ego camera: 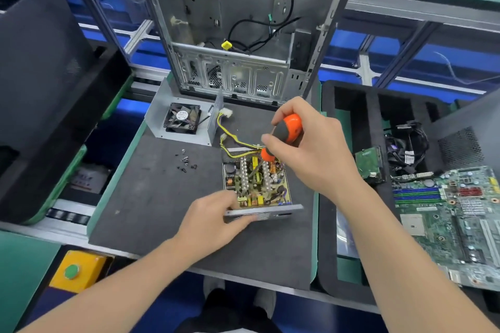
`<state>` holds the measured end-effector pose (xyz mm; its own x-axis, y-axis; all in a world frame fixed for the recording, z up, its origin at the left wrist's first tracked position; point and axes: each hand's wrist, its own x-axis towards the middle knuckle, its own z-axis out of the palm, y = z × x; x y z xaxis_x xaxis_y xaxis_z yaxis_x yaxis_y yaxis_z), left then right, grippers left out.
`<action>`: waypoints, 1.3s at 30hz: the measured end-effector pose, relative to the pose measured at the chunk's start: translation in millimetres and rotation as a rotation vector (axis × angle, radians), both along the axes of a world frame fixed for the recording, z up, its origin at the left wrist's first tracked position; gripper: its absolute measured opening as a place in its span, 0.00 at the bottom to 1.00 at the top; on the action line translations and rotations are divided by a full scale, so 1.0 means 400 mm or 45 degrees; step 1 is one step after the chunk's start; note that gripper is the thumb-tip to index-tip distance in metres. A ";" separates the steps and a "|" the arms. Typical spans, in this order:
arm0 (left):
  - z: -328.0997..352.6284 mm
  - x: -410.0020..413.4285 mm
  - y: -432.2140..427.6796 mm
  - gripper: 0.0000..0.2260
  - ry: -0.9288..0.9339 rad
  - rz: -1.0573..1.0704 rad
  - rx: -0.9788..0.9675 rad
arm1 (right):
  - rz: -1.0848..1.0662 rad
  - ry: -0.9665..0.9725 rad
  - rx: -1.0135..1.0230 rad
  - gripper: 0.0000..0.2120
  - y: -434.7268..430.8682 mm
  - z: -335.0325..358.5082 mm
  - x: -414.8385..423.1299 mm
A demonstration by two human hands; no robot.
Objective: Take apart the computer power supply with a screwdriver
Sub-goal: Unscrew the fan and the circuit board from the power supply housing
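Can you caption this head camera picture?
The right hand holds a screwdriver in the open power supply; left hand grips it.

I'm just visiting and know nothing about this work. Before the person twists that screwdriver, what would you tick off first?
1. Tool held firmly: ok. The right hand grips the screwdriver by its handle.
2. Work steadied: ok. The left hand holds the near edge of the power supply.
3. Tip seated in a screw: cannot tell. It is lost among the parts on the board.
4. Cover out of the way: ok. It lies apart at the back of the mat, fan inside.
5. Removed screws kept together: ok. They lie in a small group left of the power supply.
6. Yellow wires clear of the tool: cannot tell. They run close beside it.
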<state>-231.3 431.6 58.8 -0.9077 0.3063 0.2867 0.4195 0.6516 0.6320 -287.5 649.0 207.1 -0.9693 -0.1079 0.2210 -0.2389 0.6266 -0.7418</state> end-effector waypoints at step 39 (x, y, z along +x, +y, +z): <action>0.040 -0.131 -0.109 0.46 -0.386 -0.340 -0.379 | -0.264 0.019 0.295 0.13 0.076 -0.016 0.071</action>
<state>-283.8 387.8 74.9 -0.8152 0.5681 -0.1128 0.4228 0.7168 0.5545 -259.0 679.5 200.8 -0.9727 0.0428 0.2283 -0.0980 0.8154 -0.5705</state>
